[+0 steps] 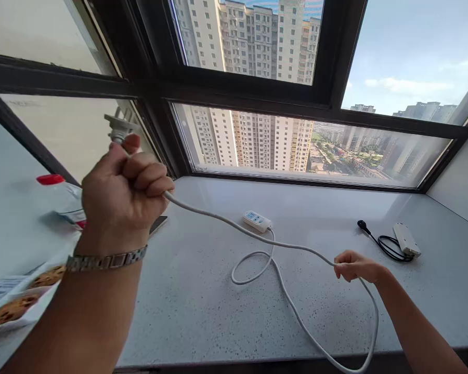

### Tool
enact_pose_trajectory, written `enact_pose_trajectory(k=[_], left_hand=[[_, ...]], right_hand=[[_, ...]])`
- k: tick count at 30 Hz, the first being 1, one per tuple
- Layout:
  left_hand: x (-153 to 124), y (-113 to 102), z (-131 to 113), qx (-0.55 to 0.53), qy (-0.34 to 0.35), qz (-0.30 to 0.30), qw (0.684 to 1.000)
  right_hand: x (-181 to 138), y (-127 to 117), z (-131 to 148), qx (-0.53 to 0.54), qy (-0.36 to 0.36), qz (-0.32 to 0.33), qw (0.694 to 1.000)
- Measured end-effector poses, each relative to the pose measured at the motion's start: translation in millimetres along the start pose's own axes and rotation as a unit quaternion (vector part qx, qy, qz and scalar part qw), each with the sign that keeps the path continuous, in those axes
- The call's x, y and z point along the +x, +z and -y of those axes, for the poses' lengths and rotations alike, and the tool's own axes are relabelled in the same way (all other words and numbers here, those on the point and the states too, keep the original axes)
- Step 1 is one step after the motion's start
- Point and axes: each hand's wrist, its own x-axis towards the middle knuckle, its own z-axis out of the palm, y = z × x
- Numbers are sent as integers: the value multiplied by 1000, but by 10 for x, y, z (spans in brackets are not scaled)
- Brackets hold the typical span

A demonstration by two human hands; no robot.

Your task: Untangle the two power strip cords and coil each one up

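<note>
My left hand (pixel 128 182), raised at the left, is closed round the plug end of a white power cord (pixel 222 219). The white plug (pixel 120 126) sticks up above the fist, its prongs pointing upward. At the right, my right hand (pixel 354 266) pinches the same cord, which runs slightly slack between both hands. From the right hand the cord drops in a wide bend past the counter's front edge, then loops back to a white power strip (pixel 257 221) lying on the counter.
A second white power strip (pixel 405 240) with a coiled black cord (pixel 392 249) lies on the right of the speckled white counter (pixel 203 311). A red-capped bottle (pixel 62 196), packaged cookies (pixel 17 306) and a dark flat object (pixel 158 224) are at left. Dark-framed windows (pixel 253 93) rise behind.
</note>
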Motion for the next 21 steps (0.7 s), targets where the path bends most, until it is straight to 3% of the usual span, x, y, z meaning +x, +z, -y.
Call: enact_pose_trajectory(k=[3, 5, 7, 10, 13, 15, 17, 19, 21], left_hand=[[-128, -219, 476, 67, -57, 21, 996], [-330, -228, 887, 139, -121, 64, 981], [-576, -121, 1291, 183, -155, 89, 967], [-882, 145, 1755, 156, -179, 89, 967], [-966, 336, 1948, 110, -205, 75, 970], [-881, 363, 1910, 86, -230, 60, 968], [-702, 338, 1739, 65, -252, 46, 964], [-459, 308, 1452, 45, -255, 28, 965], [-191, 302, 1095, 11, -248, 19, 968]], right_hand=[[-101, -254, 224, 9, 58, -164, 985], [-7, -237, 440, 18, 78, -320, 944], [153, -46, 657, 7, 35, -441, 897], [392, 498, 871, -146, -101, -495, 850], [534, 1058, 867, -331, -144, -443, 821], [563, 1282, 747, -346, -149, -399, 836], [551, 1369, 548, -252, -145, -323, 901], [514, 1370, 295, -64, -120, -173, 975], [461, 1333, 46, 125, -85, -10, 988]])
